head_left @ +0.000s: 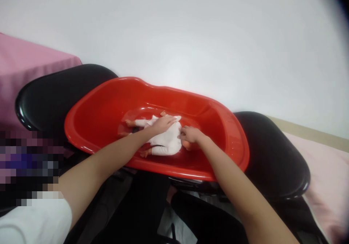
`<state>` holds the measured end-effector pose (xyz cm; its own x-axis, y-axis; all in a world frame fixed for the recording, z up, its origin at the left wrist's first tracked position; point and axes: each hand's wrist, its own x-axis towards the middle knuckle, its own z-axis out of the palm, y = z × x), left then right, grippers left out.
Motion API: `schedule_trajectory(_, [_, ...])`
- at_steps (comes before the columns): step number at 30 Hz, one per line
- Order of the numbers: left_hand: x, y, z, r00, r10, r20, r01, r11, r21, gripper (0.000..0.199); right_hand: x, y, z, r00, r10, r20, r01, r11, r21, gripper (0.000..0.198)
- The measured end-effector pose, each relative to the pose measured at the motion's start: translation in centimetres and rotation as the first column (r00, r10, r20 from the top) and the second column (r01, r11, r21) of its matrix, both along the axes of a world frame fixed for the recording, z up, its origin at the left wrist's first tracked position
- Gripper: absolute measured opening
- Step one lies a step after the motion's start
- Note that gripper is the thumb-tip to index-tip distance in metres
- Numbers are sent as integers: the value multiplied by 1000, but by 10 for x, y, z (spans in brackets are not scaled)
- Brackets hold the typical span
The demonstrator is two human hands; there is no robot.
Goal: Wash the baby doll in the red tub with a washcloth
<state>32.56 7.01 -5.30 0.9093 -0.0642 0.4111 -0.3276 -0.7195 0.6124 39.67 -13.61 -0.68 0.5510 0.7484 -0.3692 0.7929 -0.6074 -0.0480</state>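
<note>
A baby doll (167, 136) in a white long-sleeved top lies in a red baby bathtub (231, 142), its legs to the left and its head to the right. My left hand (163, 124) rests flat across the doll's chest, fingers stretched out towards its far shoulder. At the collar, my right hand (190, 134) has its fingers curled against the neckline of the top. That hand and wrist cover much of the doll's head, of which an orange-toned part shows below. The doll's sleeved arms lie out to either side.
The tub spans two black stool seats (65, 95), (272, 156). Pink cloth (35, 58) covers a surface at the left, and paler pink cloth (327, 182) lies at the right. A white wall (174, 36) stands behind. A blurred-out patch sits at lower left.
</note>
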Motion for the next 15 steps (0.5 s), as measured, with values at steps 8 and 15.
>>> schedule_trajectory(8, [-5,-1,-17,964,-101,-246,148,973,178,54,-3,1,4,1000,17,-2,-17,1000,5,50])
schedule_trajectory(15, [1,26,-36,946,19,-324,68,965,255,53,-4,1,6,1000,-2,-1,2,1000,-23,51])
